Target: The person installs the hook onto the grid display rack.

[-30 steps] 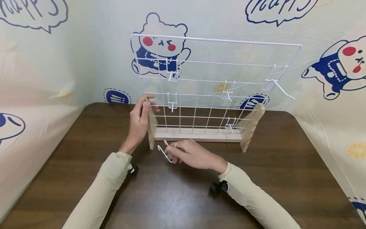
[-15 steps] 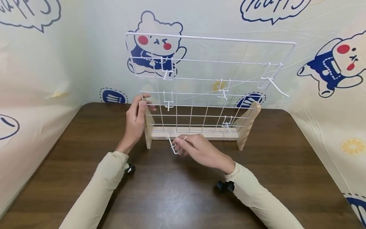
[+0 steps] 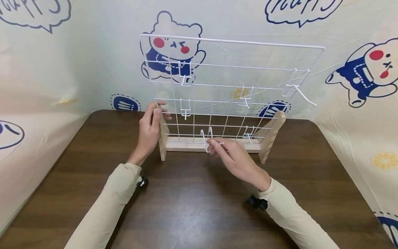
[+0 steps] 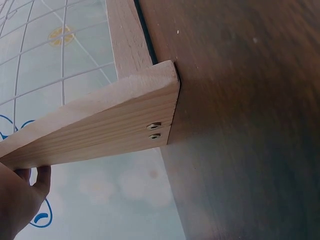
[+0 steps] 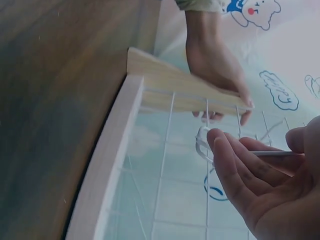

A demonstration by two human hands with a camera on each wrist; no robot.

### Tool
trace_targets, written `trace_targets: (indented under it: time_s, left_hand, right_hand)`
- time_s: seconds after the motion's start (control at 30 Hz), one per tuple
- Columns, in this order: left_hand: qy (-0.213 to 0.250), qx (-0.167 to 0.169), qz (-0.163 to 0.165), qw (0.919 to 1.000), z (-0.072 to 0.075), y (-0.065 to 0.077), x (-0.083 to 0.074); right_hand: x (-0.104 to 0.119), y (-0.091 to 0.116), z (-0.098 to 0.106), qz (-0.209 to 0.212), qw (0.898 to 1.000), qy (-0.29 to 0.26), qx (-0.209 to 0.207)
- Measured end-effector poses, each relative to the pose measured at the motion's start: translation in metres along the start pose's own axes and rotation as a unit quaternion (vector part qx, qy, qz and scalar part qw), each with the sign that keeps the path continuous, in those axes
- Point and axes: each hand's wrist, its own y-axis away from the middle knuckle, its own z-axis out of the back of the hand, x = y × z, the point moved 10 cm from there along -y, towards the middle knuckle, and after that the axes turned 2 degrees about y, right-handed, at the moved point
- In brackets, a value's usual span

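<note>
A white wire grid rack stands upright on a light wooden base bar between two wooden side supports. My left hand grips the left wooden support near its top, thumb in front and fingers behind; the left wrist view shows this support up close. Between thumb and fingers, my right hand holds a white wire hook in front of the lower grid, its two bent ends pointing up. In the right wrist view the hook lies along my fingers. Whether it touches the grid I cannot tell.
Several white hooks hang on the grid, including a left one, a lower right one and a long one jutting out at upper right. The right wooden support stands on the brown table. A printed curtain hangs behind.
My right hand has carried the hook rightward and up, from beside the left support to in front of the lower middle of the grid. My left hand keeps its grip on the support.
</note>
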Motion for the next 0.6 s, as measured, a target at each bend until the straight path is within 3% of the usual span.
trace_targets:
  time_s: [0.23, 0.6]
  left_hand:
    - [-0.002, 0.0, 0.006, 1.0, -0.001, 0.0, 0.003]
    - [-0.002, -0.001, 0.004, 1.0, 0.0, 0.0, 0.002]
  right_hand:
    - [-0.008, 0.001, 0.014, 0.004, 0.997, 0.061, -0.043]
    - [-0.019, 0.0, 0.021, 0.016, 0.991, 0.088, -0.099]
